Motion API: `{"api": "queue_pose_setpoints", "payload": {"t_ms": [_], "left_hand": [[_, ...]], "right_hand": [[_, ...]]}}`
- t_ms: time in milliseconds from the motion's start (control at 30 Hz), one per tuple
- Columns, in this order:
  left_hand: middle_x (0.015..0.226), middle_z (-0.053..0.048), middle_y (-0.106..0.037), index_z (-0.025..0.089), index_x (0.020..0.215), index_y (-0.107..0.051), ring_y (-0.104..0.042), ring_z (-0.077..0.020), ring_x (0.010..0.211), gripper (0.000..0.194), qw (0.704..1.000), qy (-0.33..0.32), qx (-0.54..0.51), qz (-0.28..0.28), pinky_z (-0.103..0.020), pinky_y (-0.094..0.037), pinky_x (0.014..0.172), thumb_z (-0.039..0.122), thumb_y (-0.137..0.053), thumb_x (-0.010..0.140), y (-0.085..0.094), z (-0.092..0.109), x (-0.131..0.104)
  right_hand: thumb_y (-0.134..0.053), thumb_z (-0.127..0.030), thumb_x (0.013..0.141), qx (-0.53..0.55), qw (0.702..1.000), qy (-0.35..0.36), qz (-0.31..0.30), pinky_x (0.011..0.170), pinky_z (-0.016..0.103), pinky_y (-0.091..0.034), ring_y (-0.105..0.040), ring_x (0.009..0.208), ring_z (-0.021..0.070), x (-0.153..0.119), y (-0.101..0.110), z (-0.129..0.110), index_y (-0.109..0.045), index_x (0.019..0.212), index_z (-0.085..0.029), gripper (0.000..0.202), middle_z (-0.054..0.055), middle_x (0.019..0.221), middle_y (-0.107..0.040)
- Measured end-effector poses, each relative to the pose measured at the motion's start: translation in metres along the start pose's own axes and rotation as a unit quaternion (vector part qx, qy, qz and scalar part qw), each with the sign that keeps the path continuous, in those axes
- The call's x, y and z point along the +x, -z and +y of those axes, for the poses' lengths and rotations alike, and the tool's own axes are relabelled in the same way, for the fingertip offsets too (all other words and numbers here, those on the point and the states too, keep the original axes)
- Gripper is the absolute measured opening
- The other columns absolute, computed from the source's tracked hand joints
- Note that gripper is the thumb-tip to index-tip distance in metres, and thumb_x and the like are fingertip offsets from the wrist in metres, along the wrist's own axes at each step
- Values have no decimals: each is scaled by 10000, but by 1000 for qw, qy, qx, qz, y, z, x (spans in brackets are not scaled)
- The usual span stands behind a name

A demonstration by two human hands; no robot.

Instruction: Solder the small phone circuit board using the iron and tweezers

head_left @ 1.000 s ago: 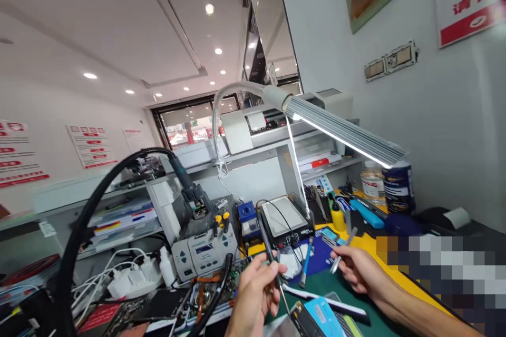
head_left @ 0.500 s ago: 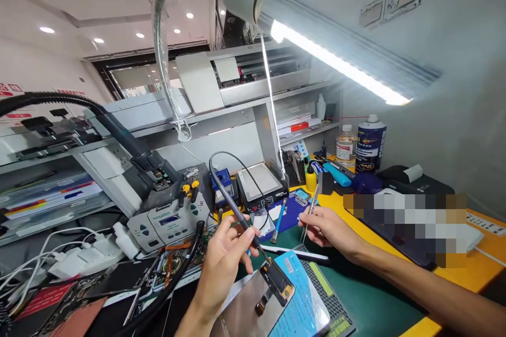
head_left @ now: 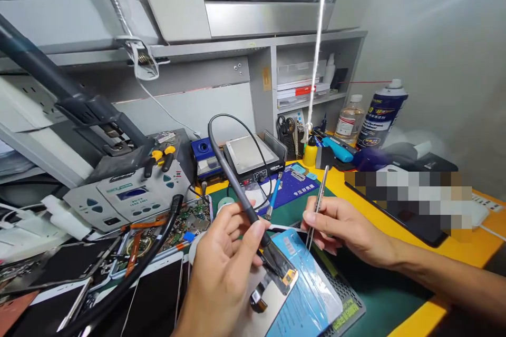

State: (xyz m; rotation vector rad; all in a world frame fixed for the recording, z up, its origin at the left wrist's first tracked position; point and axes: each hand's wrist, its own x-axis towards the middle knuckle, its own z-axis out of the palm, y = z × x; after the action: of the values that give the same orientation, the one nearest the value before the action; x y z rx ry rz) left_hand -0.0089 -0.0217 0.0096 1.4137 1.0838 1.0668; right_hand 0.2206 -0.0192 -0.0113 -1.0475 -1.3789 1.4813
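Small circuit board [head_left: 281, 269] with its dark flex tail lies on the phone screen panel [head_left: 272, 305], low centre of the head view, atop a ribbed mat [head_left: 343, 300] on the green bench mat. Board's long axis runs roughly 10 to 4 o'clock; flex hangs off toward 7. Soldering iron [head_left: 242, 201] comes in from 11 o'clock, shaft slanting down, tip meeting the board's upper end; whether it truly touches, cannot tell. Left hand [head_left: 226, 268] is wrapped shut on the iron's grip, thumb and forefinger pinched just above the tip, so the board sits at about 4 o'clock from that hand, just beside it. Right hand [head_left: 344, 230] lies at 2 o'clock from the board, near but apart, fingers closed on the tweezers [head_left: 317, 205]. Tweezers stand near upright, tails toward 12, points down toward the panel's blue sticker edge, short of the board. Left hand is the nearer of the two. Outward: iron's cable loops up toward 11 to the blue stand [head_left: 206, 154]; hot plate [head_left: 248, 155] at 12; rework station [head_left: 130, 195] at 10; spray can [head_left: 380, 115] and bottles far at 2.
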Motion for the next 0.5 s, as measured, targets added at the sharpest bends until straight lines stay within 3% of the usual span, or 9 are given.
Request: {"api": "queue_pose_setpoints", "payload": {"t_ms": [167,300,500], "left_hand": [[1074,-62,-716,230,1174,-635,-635,-139,690,367,1000,11,-9,-20,-234,-523,612,482,-654,908,-5,-4,-1],[1031,-66,-728,222,1177,-657,-593,-132,626,354,999,-4,-23,-28,-243,-507,610,451,-662,907,-5,-5,-1],[1093,-60,-723,243,1208,-639,-588,-123,609,373,999,12,-13,-45,-236,-525,604,480,-634,920,-2,-7,-1]], "right_hand": [[-728,-614,824,2,1000,-8,-2,401,186,-307,-446,440,72,1,0,6,-551,743,-187,469,-35,553,-558],[-719,-574,848,-1,1000,-19,9,390,176,-251,-461,442,69,-2,-5,-8,-551,755,-191,429,-24,589,-588],[-736,-566,836,-1,1000,-22,1,396,191,-281,-438,426,73,0,-24,-23,-553,720,-187,436,-50,540,-515]]}}
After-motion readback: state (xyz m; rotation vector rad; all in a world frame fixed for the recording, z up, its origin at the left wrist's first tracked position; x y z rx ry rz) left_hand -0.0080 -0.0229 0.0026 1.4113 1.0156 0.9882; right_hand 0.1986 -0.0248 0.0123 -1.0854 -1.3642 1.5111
